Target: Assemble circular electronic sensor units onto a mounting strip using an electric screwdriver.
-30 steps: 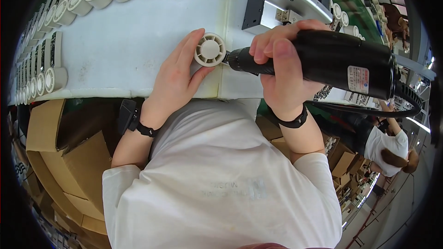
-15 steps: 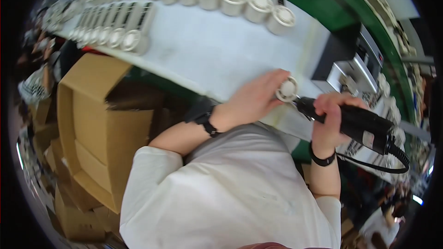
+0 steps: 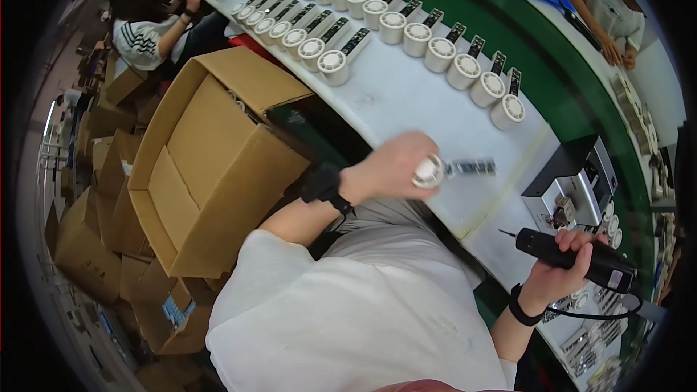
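My left hand (image 3: 396,163) is closed round a white housing (image 3: 429,172) with a round, slotted head. Its circuit board strip (image 3: 475,167) points away to the right, slightly smeared by motion, over the white tabletop (image 3: 406,112). Off to the right, my right hand (image 3: 553,279) is wrapped round a black electric screwdriver (image 3: 539,245). The driver's thin bit points left, apart from the housing, and a black cord (image 3: 592,316) trails from its back end. Similar white housings (image 3: 463,71) with boards showing stand in two slanting rows across the far side of the table.
A black and silver screw feeder (image 3: 589,192) stands at the table's right. More white parts (image 3: 592,337) lie below it. An open cardboard box (image 3: 200,152) is at my left, with further cartons behind. One person (image 3: 149,29) sits far left; another (image 3: 606,7) is across the green strip.
The screwdriver has drawn back to the right and down, away from the housing. My left hand still grips the housing, whose board now shows. The view has shifted too.
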The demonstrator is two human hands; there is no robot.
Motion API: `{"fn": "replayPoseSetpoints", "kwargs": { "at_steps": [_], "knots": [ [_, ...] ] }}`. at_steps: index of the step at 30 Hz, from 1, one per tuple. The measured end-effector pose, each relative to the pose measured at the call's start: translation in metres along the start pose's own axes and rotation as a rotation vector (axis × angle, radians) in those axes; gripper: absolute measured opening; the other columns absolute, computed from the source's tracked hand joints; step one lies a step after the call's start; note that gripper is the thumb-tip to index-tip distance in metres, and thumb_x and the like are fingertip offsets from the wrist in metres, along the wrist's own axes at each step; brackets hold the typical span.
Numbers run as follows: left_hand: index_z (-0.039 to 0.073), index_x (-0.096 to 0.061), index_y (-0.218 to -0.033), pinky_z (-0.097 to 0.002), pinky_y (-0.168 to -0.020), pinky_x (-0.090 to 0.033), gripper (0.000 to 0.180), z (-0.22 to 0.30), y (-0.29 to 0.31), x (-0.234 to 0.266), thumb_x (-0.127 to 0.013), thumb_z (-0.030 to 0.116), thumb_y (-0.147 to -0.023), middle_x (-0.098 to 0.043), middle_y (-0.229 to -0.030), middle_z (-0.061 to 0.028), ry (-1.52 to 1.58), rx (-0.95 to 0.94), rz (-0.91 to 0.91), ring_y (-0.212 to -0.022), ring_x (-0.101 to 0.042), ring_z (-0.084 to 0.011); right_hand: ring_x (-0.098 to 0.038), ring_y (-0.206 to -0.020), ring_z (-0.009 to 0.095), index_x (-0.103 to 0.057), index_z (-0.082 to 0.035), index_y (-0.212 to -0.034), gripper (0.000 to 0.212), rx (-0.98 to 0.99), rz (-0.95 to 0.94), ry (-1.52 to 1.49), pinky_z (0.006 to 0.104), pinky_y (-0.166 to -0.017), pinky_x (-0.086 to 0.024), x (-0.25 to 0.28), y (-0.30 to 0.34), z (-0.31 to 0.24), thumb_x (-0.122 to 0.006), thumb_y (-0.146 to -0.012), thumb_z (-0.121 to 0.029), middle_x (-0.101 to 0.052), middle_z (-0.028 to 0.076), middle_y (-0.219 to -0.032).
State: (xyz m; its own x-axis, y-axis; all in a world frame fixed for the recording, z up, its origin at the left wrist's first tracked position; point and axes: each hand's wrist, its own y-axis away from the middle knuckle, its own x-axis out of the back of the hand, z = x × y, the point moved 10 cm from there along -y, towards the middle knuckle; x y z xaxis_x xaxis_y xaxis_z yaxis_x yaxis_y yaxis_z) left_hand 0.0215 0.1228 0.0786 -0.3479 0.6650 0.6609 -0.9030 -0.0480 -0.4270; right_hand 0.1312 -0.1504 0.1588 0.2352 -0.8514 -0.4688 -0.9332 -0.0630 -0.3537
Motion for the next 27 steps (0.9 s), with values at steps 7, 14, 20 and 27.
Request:
{"fn": "replayPoseSetpoints", "kwargs": {
  "at_steps": [7, 14, 20, 27],
  "knots": [
    [0.004, -0.055, -0.093, -0.0547, -0.102, -0.027, 0.043, -0.058, 0.016, 0.079, -0.075, 0.028, -0.063, -0.054, -0.093, -0.0138, -0.601, 0.135, 0.495, -0.099, -0.051, -0.0333, -0.043, -0.061, 0.014, -0.043, -0.004, -0.112, 0.029, -0.137, 0.007, 0.013, 0.0298, -0.060, -0.040, 0.002, 0.005, 0.014, -0.054, -0.085, -0.010, -0.045, 0.004, -0.071],
    [0.003, -0.057, -0.090, -0.0566, -0.097, -0.029, 0.040, -0.084, 0.003, 0.097, -0.075, 0.026, -0.063, -0.055, -0.095, -0.0155, -0.883, 0.252, 0.576, -0.102, -0.049, -0.0356, -0.045, -0.059, 0.014, -0.043, -0.004, -0.110, 0.029, -0.135, 0.126, 0.035, 0.0289, -0.057, -0.041, 0.025, 0.018, 0.006, -0.055, -0.084, -0.008, -0.047, 0.004, -0.072],
    [-0.003, -0.060, -0.095, -0.0498, -0.088, -0.037, 0.044, -0.100, 0.003, 0.109, -0.073, 0.030, -0.068, -0.053, -0.104, -0.0217, -0.990, 0.221, 0.492, -0.100, -0.048, -0.0381, -0.051, -0.057, 0.016, -0.044, -0.005, -0.109, 0.034, -0.302, 0.271, -0.005, 0.0305, -0.056, -0.045, 0.032, 0.032, 0.017, -0.055, -0.078, 0.004, -0.050, 0.007, -0.069],
    [-0.003, -0.052, -0.118, -0.0470, -0.098, -0.036, 0.051, -0.047, -0.035, 0.062, -0.068, 0.027, -0.081, -0.048, -0.124, -0.0248, -0.960, 0.064, 0.431, -0.115, -0.045, -0.0409, -0.055, -0.062, 0.015, -0.042, -0.002, -0.108, 0.034, -0.228, 0.111, 0.088, 0.0292, -0.056, -0.046, 0.053, 0.045, -0.004, -0.055, -0.078, 0.007, -0.056, 0.009, -0.073]
  ]
}}
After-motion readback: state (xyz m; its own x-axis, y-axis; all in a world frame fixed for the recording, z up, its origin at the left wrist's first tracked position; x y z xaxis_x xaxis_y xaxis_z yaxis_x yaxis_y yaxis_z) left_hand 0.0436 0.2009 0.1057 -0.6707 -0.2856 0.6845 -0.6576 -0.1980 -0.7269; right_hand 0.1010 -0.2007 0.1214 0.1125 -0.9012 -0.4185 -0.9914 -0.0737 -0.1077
